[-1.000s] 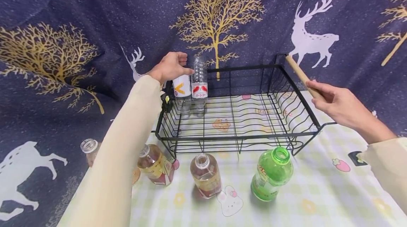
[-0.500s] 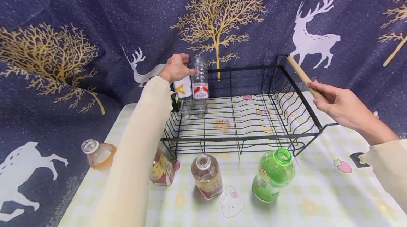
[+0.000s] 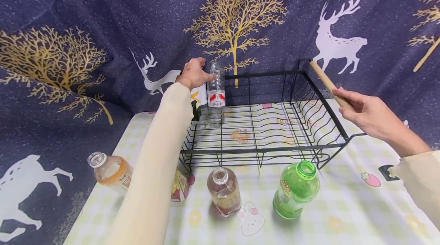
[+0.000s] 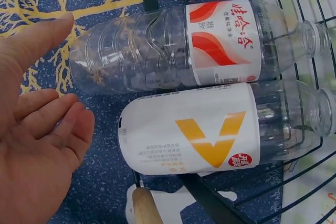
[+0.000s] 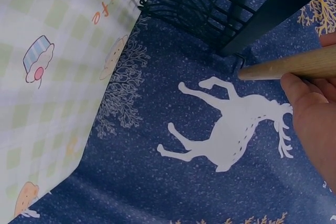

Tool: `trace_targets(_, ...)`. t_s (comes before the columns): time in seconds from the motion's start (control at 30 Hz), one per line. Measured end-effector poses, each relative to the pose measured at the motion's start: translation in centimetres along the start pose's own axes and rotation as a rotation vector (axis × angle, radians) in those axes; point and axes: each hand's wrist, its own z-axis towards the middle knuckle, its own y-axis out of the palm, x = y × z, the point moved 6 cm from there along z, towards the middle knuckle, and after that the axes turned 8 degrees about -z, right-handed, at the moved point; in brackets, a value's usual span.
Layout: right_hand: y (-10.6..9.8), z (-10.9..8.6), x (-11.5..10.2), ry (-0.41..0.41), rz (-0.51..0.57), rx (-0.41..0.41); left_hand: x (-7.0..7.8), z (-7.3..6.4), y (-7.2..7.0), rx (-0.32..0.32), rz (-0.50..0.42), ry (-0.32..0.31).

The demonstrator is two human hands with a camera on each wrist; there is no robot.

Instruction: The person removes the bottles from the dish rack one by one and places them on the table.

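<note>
Two empty plastic bottles stand neck-down side by side in the back left corner of a black wire dish rack [image 3: 254, 150]. One is a clear bottle [image 3: 217, 99] with a red-and-white label; the other is a white-labelled bottle [image 4: 189, 135] bearing an orange V. My left hand [image 3: 195, 73] hovers by their upturned bases, thumb extended and fingers loosely bent. In the left wrist view a gap shows between this hand and both bottles. At the rack's right end, my right hand [image 3: 369, 113] grips its wooden handle [image 3: 323, 76], thumb on one side and fingers on the other.
In front of the rack stand a green bottle [image 3: 296, 189], a brownish clear bottle [image 3: 224, 191] and another bottle [image 3: 180, 187] partly behind my left sleeve. An orange-banded bottle [image 3: 111, 170] is at far left. A dark patterned cloth [image 3: 268, 16] hangs behind.
My left hand has drifted slightly right beside the bottle bases. Its sleeve moved right too, uncovering the orange-banded bottle and covering more of its neighbour. My right hand stays on the handle.
</note>
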Motion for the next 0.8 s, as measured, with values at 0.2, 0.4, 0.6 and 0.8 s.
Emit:
trace_targets(0.2, -0.1, -0.1, 0.0, 0.000, -0.009, 0.006, 0.1, 0.5, 0.4, 0.009, 0.011, 0.026)
trace_targets(0.4, -0.2, -0.1, -0.2, -0.009, -0.013, 0.005, 0.1, 0.7, 0.7, 0.005, 0.037, 0.055)
trace_targets(0.6, -0.3, -0.1, -0.1, 0.005, -0.040, 0.000, 0.0, 1.3, 0.9, 0.026, 0.041, 0.061)
trace_targets(0.8, -0.2, 0.0, -0.1, 0.011, -0.030, -0.006, -0.4, 2.3, 1.5, 0.024, 0.075, 0.028)
